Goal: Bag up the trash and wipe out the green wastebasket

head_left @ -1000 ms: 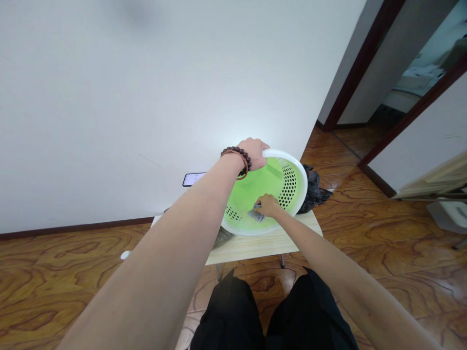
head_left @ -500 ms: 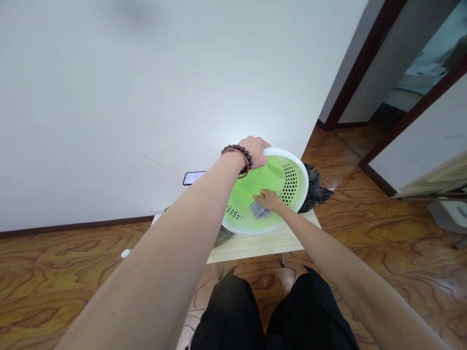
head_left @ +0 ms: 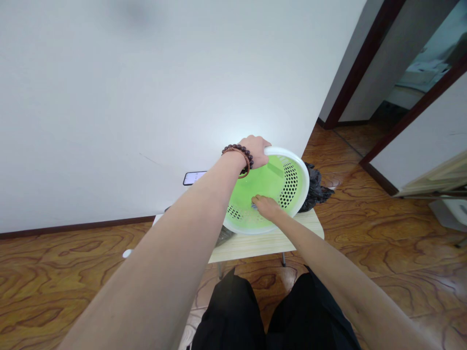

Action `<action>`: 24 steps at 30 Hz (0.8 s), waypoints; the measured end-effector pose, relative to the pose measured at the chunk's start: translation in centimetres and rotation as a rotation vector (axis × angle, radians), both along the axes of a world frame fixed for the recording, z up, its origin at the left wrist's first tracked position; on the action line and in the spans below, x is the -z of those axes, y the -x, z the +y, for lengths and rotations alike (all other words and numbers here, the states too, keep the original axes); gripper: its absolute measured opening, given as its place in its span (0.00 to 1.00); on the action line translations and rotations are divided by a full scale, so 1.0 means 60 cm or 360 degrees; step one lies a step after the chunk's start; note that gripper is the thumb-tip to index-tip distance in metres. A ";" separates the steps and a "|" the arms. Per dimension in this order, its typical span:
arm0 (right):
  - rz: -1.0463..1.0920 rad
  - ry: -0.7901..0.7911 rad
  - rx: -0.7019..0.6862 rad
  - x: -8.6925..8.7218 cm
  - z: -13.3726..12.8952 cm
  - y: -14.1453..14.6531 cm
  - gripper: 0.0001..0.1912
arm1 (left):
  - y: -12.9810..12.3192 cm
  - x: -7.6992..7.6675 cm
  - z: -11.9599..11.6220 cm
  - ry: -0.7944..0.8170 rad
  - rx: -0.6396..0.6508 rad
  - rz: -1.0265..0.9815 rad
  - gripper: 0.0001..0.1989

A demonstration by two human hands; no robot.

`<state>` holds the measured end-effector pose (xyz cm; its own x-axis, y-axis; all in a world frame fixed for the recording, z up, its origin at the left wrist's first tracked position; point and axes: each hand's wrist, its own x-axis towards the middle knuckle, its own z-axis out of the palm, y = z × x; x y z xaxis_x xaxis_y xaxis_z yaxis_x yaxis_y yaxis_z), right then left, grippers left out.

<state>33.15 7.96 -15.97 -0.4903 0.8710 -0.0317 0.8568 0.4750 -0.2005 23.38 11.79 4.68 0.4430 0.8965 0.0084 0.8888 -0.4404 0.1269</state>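
A round green basket [head_left: 255, 187] with a white rim and rows of holes stands tilted on a small light wood table [head_left: 255, 244]. My left hand [head_left: 256, 151], with a beaded bracelet at the wrist, is closed on the far part of the rim. Inside the basket, my right hand [head_left: 266, 206] is closed around a grey cloth [head_left: 254, 206] against the green inner surface. Only a small bit of the cloth shows at the fingertips.
A phone [head_left: 194, 178] with a lit screen lies left of the basket, by the white wall. Black plastic bags [head_left: 316, 189] sit at the table's right end. A dark translucent bag [head_left: 224, 236] is partly hidden beside the basket. Below are my knees in black trousers.
My right hand has shifted slightly left in the basket, and the grey cloth, spread below the fingers before, is now mostly covered by them. My left hand keeps its hold on the rim.
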 end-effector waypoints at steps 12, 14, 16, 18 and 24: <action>0.0099 -0.0424 -0.0143 -0.027 0.018 -0.008 0.16 | 0.001 0.002 0.004 0.0022 0.0008 0.0014 0.16; 0.0141 -0.0560 -0.0122 -0.041 0.029 -0.008 0.15 | 0.001 0.002 0.005 0.0025 0.0015 0.0017 0.16; 0.0115 -0.0626 -0.0104 -0.041 0.031 -0.008 0.14 | 0.001 0.002 0.004 0.0035 0.0018 0.0017 0.16; 0.0039 -0.0599 -0.0060 -0.029 0.024 -0.008 0.13 | 0.001 0.001 0.003 0.0036 0.0018 0.0015 0.16; -0.0048 -0.0201 0.0010 0.021 -0.007 -0.002 0.13 | -0.002 0.000 0.002 0.0024 0.0024 -0.0009 0.16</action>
